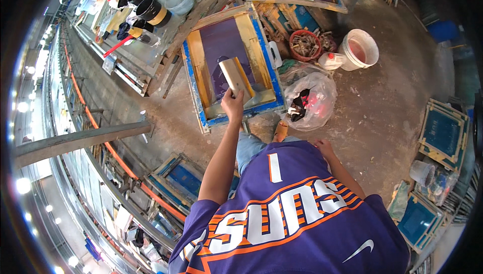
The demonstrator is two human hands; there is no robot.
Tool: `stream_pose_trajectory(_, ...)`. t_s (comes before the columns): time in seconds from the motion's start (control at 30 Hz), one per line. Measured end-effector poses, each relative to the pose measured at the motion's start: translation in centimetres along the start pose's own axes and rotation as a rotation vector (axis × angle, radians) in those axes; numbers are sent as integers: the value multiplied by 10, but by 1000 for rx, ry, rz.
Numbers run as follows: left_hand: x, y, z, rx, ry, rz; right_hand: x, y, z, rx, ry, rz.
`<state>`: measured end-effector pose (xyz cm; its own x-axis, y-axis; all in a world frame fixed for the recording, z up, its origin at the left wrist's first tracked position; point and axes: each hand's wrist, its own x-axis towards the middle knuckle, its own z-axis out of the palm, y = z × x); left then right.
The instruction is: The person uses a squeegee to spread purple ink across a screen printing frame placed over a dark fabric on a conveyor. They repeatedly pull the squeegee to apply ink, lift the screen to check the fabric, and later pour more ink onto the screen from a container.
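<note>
Concrete floor (382, 108), stained and dusty, lies under a blue-edged printing screen (229, 65) with purple mesh. On it rests a pale wooden squeegee (234, 75), tilted, gripped by my left hand (232, 107). My right hand (324, 147) hangs open beside my hip, near a clear plastic bag (309, 100).

Single head-worn fisheye, steeply downward, seemingly from standing height.
</note>
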<state>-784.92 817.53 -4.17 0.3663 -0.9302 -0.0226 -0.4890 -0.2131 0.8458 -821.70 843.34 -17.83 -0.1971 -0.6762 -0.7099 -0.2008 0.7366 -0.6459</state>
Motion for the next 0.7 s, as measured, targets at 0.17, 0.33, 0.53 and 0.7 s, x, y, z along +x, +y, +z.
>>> stream_pose_trajectory(0.17, -7, 20, 51, -116, -92, -73, 5, 20, -29, 21, 7, 78)
stream_pose_trajectory(0.33, -30, 14, 32, -73, -170, -19, 0, 21, -34, 7, 45, 113)
stream_pose_trajectory(0.53, 11, -50, -65, 69, 10, 42, 2, 13, -2, -58, 14, 92)
stream_pose_trajectory(0.7, 23, -55, -130, 207, 104, -1, 33, 55, 22, -45, 36, -122)
